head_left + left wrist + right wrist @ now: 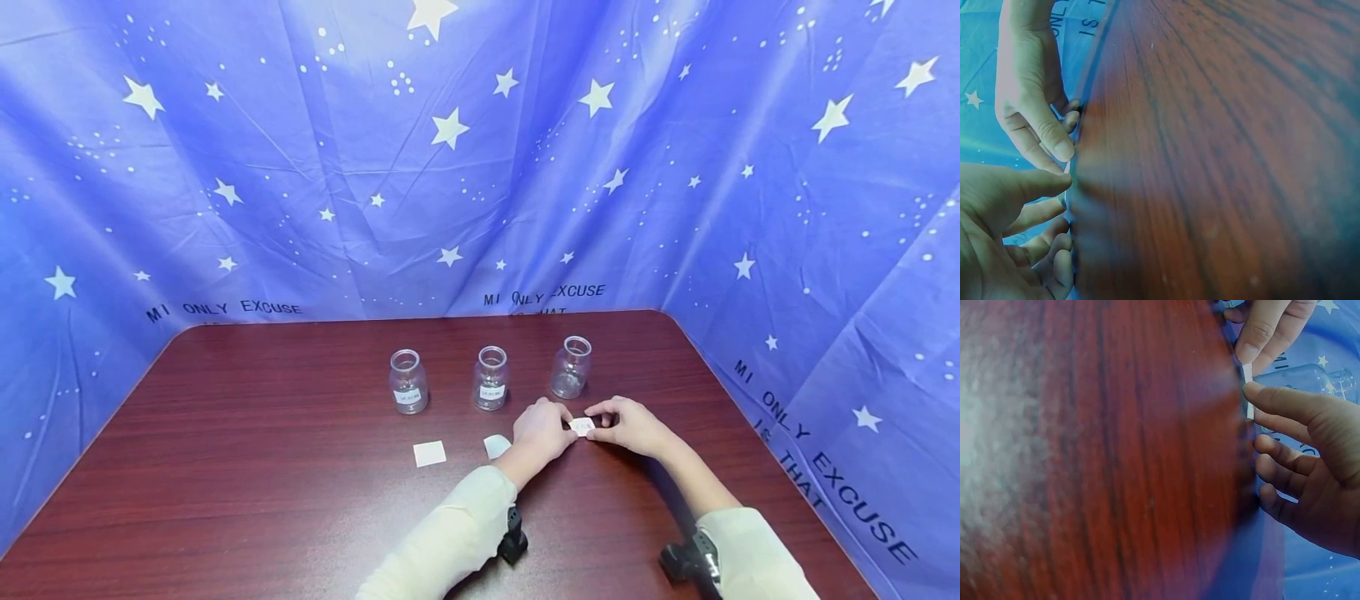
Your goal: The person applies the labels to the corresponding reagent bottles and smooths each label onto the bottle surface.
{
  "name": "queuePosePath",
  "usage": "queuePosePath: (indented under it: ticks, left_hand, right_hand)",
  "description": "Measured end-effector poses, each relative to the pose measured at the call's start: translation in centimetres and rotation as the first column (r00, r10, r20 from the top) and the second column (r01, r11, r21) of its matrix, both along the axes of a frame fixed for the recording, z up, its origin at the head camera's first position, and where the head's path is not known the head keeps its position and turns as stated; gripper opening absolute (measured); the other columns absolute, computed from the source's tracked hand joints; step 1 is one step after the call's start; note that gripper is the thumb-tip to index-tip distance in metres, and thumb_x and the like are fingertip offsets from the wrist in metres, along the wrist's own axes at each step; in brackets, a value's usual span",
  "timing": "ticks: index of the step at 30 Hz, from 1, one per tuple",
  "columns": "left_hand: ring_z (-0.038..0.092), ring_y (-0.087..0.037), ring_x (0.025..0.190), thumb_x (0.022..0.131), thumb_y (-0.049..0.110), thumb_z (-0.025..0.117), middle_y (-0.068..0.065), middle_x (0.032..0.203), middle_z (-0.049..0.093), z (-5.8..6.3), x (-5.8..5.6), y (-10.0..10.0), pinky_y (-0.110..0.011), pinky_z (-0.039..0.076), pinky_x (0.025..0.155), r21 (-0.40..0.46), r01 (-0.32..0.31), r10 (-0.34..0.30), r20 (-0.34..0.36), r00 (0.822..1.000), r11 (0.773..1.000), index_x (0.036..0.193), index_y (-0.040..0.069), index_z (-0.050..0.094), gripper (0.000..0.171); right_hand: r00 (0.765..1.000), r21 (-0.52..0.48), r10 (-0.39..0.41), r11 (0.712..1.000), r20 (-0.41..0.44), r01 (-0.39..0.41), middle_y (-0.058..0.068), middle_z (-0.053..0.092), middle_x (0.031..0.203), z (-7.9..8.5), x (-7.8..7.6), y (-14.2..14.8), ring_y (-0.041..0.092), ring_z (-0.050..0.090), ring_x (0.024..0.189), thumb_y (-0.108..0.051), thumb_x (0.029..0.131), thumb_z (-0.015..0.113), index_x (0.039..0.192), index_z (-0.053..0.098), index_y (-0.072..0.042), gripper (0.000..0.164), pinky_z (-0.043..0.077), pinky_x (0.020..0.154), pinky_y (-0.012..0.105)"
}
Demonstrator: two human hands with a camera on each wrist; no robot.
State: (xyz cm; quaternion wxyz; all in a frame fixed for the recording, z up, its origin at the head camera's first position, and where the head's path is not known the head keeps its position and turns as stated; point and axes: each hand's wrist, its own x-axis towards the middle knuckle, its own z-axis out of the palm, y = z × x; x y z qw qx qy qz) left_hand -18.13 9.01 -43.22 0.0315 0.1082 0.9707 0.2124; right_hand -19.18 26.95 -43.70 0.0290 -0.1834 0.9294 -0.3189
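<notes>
A small white label [582,427] with dark printing is stretched between two hands. My left hand [542,429] pinches its left edge, and my right hand [630,425] pinches the right edge between thumb and fingers. The right wrist view shows the label [1248,374] edge-on as a thin white strip. Just behind the hands stands a clear glass jar [570,379], upright, with no label on its visible side. To its left are a middle glass jar [491,375] and a left glass jar [405,379], both upright, lidless and bearing white printed labels on their fronts.
A white paper piece [430,453] lies on the dark red wooden table [247,467]. Beside my left wrist, a pale curled paper piece [496,446] is partly covered by it. Blue star-patterned curtains [450,192] rise along the table's far and right edges.
</notes>
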Motion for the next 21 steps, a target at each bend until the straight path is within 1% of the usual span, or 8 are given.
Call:
queuePosePath:
  ticks: [3, 7, 11, 14, 18, 21]
  left_hand:
    - [0.062, -0.014, 0.086, 0.076, 0.038, 0.072, 0.005, 0.089, 0.06, 0.0, 0.0, -0.1, -0.027, 0.047, 0.063, -0.004, 0.013, -0.013, -0.011, 1.0, 1.0, 0.09, 0.03, 0.071, 0.017]
    - [0.061, -0.012, 0.08, 0.077, 0.04, 0.072, 0.006, 0.086, 0.057, 0.0, -0.1, -0.3, -0.026, 0.046, 0.062, 0.0, 0.032, -0.032, -0.028, 0.999, 1.0, 0.09, 0.031, 0.071, 0.016]
    - [0.058, -0.01, 0.074, 0.078, 0.04, 0.071, 0.007, 0.083, 0.055, -0.1, -0.1, -0.6, -0.025, 0.043, 0.059, 0.019, 0.04, -0.04, -0.025, 0.999, 0.999, 0.093, 0.029, 0.07, 0.02]
    - [0.056, -0.009, 0.071, 0.078, 0.039, 0.071, 0.007, 0.082, 0.056, -0.2, -0.3, -0.9, -0.024, 0.042, 0.058, 0.043, 0.031, -0.03, -0.026, 0.999, 0.999, 0.097, 0.026, 0.068, 0.023]
    - [0.057, -0.007, 0.071, 0.078, 0.037, 0.072, 0.008, 0.082, 0.058, -0.3, -0.4, -1.4, -0.023, 0.042, 0.058, 0.102, 0.015, -0.012, -0.03, 0.999, 0.995, 0.097, 0.023, 0.067, 0.024]
    - [0.057, -0.006, 0.071, 0.078, 0.034, 0.073, 0.008, 0.08, 0.06, -0.3, -0.4, -1.8, -0.02, 0.042, 0.059, 0.172, 0.014, -0.01, -0.024, 1.0, 0.985, 0.093, 0.021, 0.069, 0.02]
  right_hand:
    - [1.0, 0.002, 0.028, 1.0, 0.008, -0.028, 0.004, 0.052, 0.074, 0.1, 0.1, -0.1, 0.001, 0.041, 0.065, -0.017, 0.073, 0.078, 0.101, 0.069, -0.002, 0.033, 0.037, 0.059, 0.019]
    - [0.999, -0.008, 0.05, 0.999, 0.017, -0.05, 0.004, 0.052, 0.074, 0.2, 0.1, -0.1, 0.003, 0.042, 0.067, -0.017, 0.073, 0.078, 0.097, 0.069, -0.006, 0.028, 0.036, 0.06, 0.019]
    - [0.998, -0.029, 0.056, 0.998, 0.017, -0.056, 0.003, 0.052, 0.073, 0.2, 0.0, -0.2, 0.003, 0.042, 0.066, -0.018, 0.073, 0.078, 0.095, 0.069, -0.008, 0.026, 0.036, 0.058, 0.019]
    - [0.998, -0.044, 0.061, 0.997, 0.016, -0.06, 0.002, 0.052, 0.072, 0.1, -0.1, -0.3, 0.002, 0.042, 0.063, -0.019, 0.074, 0.078, 0.096, 0.069, -0.009, 0.026, 0.036, 0.056, 0.018]
    - [0.998, -0.069, 0.061, 0.996, 0.026, -0.059, -0.001, 0.051, 0.07, 0.1, -0.2, -0.4, 0.002, 0.043, 0.059, -0.018, 0.074, 0.077, 0.097, 0.069, -0.009, 0.026, 0.036, 0.052, 0.018]
    - [0.998, -0.092, 0.054, 0.994, 0.043, -0.049, -0.002, 0.051, 0.07, 0.2, -0.2, -0.6, 0.002, 0.043, 0.055, -0.018, 0.075, 0.076, 0.099, 0.068, -0.008, 0.027, 0.036, 0.049, 0.019]
